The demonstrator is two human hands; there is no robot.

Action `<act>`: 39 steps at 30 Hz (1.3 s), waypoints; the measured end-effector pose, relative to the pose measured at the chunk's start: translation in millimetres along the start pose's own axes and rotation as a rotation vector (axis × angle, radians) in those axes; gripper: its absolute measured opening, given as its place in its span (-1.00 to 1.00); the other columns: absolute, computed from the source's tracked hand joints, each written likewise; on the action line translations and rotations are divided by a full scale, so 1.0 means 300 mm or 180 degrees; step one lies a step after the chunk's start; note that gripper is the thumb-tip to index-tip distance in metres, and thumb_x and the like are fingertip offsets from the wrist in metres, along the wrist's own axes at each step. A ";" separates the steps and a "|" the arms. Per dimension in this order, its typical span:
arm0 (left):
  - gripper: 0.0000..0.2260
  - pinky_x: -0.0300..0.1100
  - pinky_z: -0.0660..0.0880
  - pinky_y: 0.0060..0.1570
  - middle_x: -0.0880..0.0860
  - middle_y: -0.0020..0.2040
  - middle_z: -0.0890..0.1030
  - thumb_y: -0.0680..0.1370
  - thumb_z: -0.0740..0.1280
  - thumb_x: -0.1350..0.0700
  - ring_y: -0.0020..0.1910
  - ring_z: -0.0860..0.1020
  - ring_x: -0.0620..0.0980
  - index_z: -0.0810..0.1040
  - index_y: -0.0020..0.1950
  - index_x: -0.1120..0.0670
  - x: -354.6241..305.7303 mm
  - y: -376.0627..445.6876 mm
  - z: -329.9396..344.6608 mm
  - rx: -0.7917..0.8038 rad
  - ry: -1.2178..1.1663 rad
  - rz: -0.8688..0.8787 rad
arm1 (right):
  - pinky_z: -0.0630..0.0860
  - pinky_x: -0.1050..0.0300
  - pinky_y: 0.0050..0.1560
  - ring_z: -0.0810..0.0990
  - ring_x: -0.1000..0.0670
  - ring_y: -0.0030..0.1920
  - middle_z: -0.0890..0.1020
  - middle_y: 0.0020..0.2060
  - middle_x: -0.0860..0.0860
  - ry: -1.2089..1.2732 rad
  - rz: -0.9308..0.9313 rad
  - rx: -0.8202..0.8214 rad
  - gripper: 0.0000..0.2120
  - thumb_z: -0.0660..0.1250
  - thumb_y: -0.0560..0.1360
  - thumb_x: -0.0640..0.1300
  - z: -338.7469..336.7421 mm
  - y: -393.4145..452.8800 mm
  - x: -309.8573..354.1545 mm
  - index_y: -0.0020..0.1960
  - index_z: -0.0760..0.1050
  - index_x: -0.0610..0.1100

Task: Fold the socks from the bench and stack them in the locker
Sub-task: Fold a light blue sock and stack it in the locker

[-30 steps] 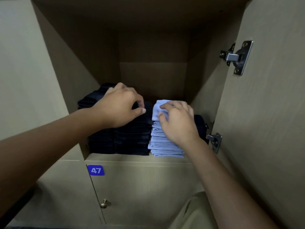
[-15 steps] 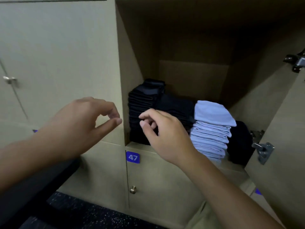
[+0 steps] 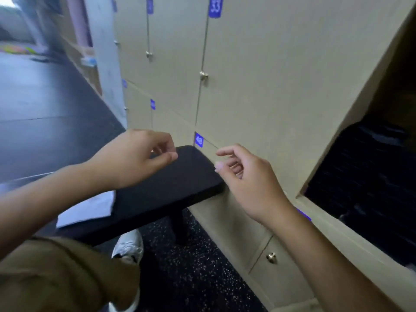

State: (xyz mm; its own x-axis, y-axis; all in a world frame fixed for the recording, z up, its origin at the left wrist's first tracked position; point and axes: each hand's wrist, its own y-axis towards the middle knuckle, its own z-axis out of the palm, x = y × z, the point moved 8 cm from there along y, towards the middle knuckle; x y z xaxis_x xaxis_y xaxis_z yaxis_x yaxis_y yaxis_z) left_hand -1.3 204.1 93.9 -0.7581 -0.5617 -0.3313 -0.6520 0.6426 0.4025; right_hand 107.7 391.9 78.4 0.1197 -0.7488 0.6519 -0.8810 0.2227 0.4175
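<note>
A black padded bench (image 3: 171, 185) runs from the lower left up to the locker wall. On it lies a pale blue-white sock (image 3: 90, 209), partly hidden behind my left forearm. My left hand (image 3: 135, 156) hovers above the bench, fingers loosely curled, holding nothing. My right hand (image 3: 245, 176) hangs in the air beside the bench's end, fingers relaxed and empty. At the right edge the open locker (image 3: 333, 140) shows stacks of dark folded socks (image 3: 364, 172); the light blue stack is out of view.
Closed beige locker doors (image 3: 247, 70) with brass knobs and blue number tags fill the wall ahead. Dark speckled floor (image 3: 198, 266) lies under the bench. My white shoe (image 3: 128, 246) and olive trouser leg (image 3: 56, 275) are at the bottom left. A dark aisle stretches away at left.
Both hands have left the stacks in the locker and swung left, empty. The view turned left from the locker interior to the bench and the sock on it.
</note>
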 end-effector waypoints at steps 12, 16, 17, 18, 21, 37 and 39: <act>-0.88 -0.18 0.46 0.00 -0.10 -0.07 0.63 0.56 0.47 0.05 0.00 0.63 -0.01 0.64 0.06 0.05 0.580 -0.238 0.041 0.0455 -0.0039 -0.1602 | 0.53 0.13 -0.01 0.57 0.16 -0.14 0.62 -0.14 0.18 -0.0020 -0.0191 0.1081 -0.80 0.30 0.60 0.17 0.483 0.090 0.119 0.09 0.57 0.09; -0.69 -0.15 0.46 0.15 0.06 0.22 0.63 0.54 0.49 0.10 0.19 0.59 0.07 0.60 0.27 0.09 0.665 -0.273 0.095 0.0896 0.0138 -0.1760 | 0.56 0.08 0.02 0.57 0.16 -0.12 0.62 -0.12 0.18 -0.0063 -0.0176 0.1301 -0.79 0.28 0.60 0.20 0.570 0.092 0.124 0.07 0.57 0.10; -0.66 -0.14 0.44 0.17 0.08 0.27 0.59 0.56 0.48 0.10 0.23 0.55 0.09 0.57 0.32 0.08 0.680 -0.272 0.107 0.0967 0.0230 -0.1750 | 0.57 0.07 0.03 0.57 0.16 -0.12 0.62 -0.12 0.19 -0.0082 -0.0170 0.1336 -0.79 0.28 0.60 0.20 0.585 0.093 0.124 0.07 0.57 0.10; -0.64 -0.12 0.42 0.20 0.09 0.29 0.55 0.58 0.45 0.08 0.26 0.52 0.11 0.55 0.37 0.06 0.693 -0.266 0.120 0.1011 0.0324 -0.1737 | 0.57 0.05 0.04 0.57 0.16 -0.12 0.62 -0.12 0.19 -0.0102 -0.0165 0.1364 -0.78 0.28 0.60 0.20 0.597 0.093 0.122 0.08 0.57 0.10; -0.61 0.02 0.38 0.34 0.11 0.36 0.47 0.63 0.37 0.00 0.36 0.40 0.19 0.47 0.46 -0.02 0.736 -0.242 0.159 0.1111 0.0635 -0.1796 | 0.59 -0.01 0.05 0.57 0.14 -0.12 0.63 -0.13 0.19 -0.0146 -0.0143 0.1423 -0.78 0.27 0.60 0.20 0.617 0.092 0.116 0.07 0.57 0.10; -0.87 -0.04 0.45 0.05 0.10 0.13 0.58 0.63 0.34 0.03 0.07 0.51 0.11 0.49 0.07 0.06 0.748 -0.183 0.206 0.1173 0.0393 -0.1737 | 0.56 0.11 0.02 0.58 0.16 -0.12 0.63 -0.13 0.19 -0.0061 0.0033 0.1327 -0.82 0.30 0.60 0.15 0.573 0.097 0.067 0.08 0.58 0.10; -0.90 -0.08 0.42 0.00 0.04 0.06 0.59 0.62 0.37 0.05 0.06 0.55 0.09 0.50 0.06 0.04 0.704 -0.179 0.163 0.0985 0.0027 -0.1610 | 0.52 0.17 -0.01 0.59 0.16 -0.11 0.63 -0.11 0.19 0.0072 0.0068 0.1249 -0.84 0.29 0.62 0.10 0.565 0.103 0.070 0.09 0.59 0.08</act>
State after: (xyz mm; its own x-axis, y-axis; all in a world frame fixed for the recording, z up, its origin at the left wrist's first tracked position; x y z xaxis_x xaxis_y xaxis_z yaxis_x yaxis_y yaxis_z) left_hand -126.9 76.5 -39.6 -0.3527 -0.8413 -0.4097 -0.9069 0.4152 -0.0717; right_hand 5.2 277.3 -2.4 0.1056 -0.7316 0.6735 -0.9909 -0.0208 0.1328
